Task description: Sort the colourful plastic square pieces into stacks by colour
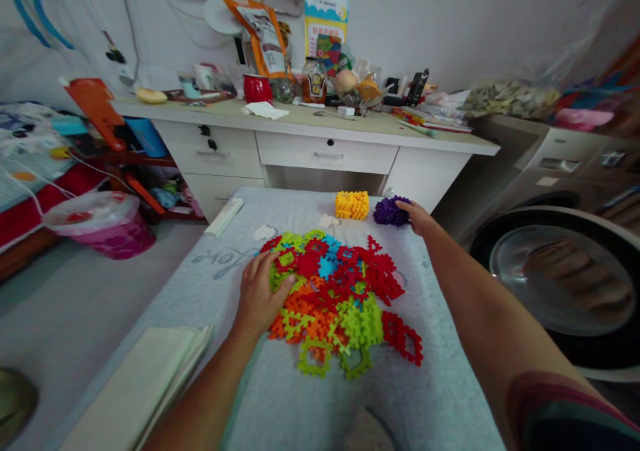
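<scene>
A heap of notched foam-like or plastic puzzle pieces [345, 278] in red, green, orange and blue lies on the cloth-covered table. My left hand [259, 293] rests at the heap's left edge, its fingers apart and touching the green and red pieces. At the table's far right, my right hand [419, 218] has its thumb and fingers around the right end of a stack of purple puzzle pieces [390, 212]. Some of those fingers are hidden behind the stack. Just left of it a row of yellow puzzle pieces [352, 206] stands by itself.
A long white box [225, 217] lies at the table's far left and a folded pale cloth or paper [135, 378] at the near left. Beyond stands a cluttered white desk [325, 138]. A washing machine [560, 271] is on the right, a pink bin [107, 228] on the left.
</scene>
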`<state>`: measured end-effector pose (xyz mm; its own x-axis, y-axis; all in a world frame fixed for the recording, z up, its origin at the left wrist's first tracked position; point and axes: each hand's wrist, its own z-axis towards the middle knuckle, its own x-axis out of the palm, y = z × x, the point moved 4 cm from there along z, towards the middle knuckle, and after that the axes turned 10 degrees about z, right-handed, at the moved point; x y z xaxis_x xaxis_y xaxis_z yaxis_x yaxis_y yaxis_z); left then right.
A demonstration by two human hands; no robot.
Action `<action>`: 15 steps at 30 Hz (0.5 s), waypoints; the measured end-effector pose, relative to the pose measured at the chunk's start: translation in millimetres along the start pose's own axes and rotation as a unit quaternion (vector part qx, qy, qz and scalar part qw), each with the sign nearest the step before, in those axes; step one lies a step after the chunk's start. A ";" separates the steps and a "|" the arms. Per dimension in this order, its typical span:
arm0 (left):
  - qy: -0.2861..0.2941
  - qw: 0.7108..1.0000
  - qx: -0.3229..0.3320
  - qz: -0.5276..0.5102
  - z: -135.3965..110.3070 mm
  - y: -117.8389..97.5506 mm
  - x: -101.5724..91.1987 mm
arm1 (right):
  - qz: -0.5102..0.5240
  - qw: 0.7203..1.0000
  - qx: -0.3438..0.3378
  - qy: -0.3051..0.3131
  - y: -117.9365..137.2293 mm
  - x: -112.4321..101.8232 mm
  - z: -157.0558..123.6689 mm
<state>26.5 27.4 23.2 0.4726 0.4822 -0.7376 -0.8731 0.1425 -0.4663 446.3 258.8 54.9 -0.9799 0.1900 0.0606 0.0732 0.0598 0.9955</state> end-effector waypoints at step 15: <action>0.000 1.000 0.007 0.006 1.7 -0.4 0.9 | -0.167 0.973 -0.156 -0.024 1.6 -11.6 -55.0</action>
<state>27.1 29.3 23.6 0.4628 0.4837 -0.7429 -0.8800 0.1496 -0.4508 447.5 202.8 59.8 -0.9288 0.2571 -0.2668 -0.3160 -0.1737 0.9327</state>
